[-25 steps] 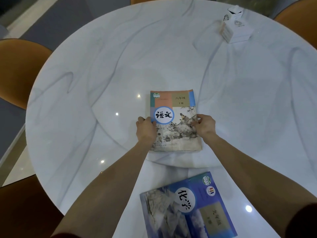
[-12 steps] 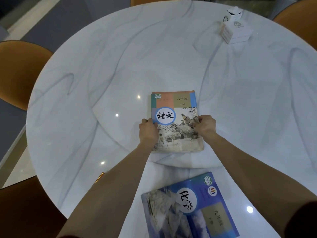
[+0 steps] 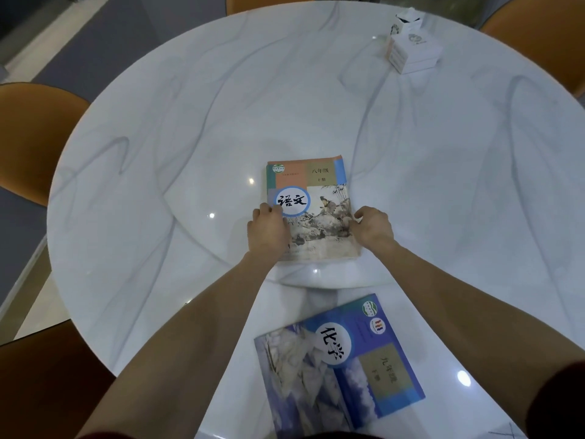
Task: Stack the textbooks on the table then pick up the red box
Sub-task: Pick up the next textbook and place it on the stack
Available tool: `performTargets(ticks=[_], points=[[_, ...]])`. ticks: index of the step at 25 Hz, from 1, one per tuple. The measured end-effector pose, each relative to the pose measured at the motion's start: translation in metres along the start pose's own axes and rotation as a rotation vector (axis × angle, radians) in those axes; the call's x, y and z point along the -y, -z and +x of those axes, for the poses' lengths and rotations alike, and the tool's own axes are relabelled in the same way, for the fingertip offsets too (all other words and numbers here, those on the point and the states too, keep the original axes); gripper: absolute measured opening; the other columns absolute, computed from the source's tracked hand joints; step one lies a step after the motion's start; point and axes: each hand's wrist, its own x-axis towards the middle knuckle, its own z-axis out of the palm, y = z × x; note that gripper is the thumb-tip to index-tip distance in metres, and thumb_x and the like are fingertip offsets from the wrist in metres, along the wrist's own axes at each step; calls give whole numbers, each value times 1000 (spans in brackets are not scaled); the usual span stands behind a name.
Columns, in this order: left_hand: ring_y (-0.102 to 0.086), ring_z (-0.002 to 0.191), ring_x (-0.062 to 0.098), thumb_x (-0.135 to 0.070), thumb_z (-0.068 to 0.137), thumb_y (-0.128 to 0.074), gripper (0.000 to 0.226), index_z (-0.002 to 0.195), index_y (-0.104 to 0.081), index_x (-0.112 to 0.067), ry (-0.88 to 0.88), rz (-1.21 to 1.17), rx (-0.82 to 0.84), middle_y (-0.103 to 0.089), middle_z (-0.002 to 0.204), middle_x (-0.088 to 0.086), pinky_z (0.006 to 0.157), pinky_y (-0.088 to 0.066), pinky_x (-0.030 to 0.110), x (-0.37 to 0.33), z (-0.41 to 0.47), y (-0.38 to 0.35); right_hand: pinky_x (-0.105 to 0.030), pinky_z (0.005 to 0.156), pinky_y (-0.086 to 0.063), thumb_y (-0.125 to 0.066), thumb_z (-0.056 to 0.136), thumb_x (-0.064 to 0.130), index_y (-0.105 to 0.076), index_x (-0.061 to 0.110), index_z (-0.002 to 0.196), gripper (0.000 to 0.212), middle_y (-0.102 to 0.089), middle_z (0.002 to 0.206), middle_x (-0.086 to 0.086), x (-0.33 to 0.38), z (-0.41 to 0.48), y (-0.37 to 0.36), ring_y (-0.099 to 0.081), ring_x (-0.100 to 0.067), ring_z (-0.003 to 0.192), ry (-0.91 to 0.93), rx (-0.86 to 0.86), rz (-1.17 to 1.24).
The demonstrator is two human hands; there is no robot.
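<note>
An orange and blue textbook with a painted landscape on its cover lies flat in the middle of the white marble table. It looks thick, and I cannot tell whether other books lie under it. My left hand curls over its left edge. My right hand presses its fingers against the right edge. A blue textbook lies askew near the table's front edge, between my forearms and untouched. No red box is in view.
Two white boxes are stacked at the far right of the table, with a small white carton behind them. Orange chairs stand at the left, the far right and the near left corner. The held book rests on a round inset disc.
Both hands stay at the sides of the orange textbook. My right fingers have slid from the cover to its edge. The view has shifted slightly.
</note>
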Motion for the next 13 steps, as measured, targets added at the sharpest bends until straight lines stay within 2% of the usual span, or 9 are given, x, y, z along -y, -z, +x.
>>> performTargets(ticks=[7, 13], points=[[-54, 109, 35, -21, 96, -44, 31, 120, -58, -6, -277, 64, 31, -59, 117, 16, 90, -43, 41, -20, -43, 1, -37, 89, -49, -46, 95, 23, -56, 8, 125, 35, -56, 127, -15, -27, -64, 2, -56, -31, 113, 67, -27, -109], [-55, 111, 30, -25, 98, -43, 33, 123, -56, -9, -427, 117, 119, -58, 121, 12, 89, -45, 41, -30, -85, -17, -37, 87, -51, -49, 93, 23, -58, 9, 122, 33, -61, 124, -13, -73, -114, -8, -60, -32, 107, -38, -20, -13]])
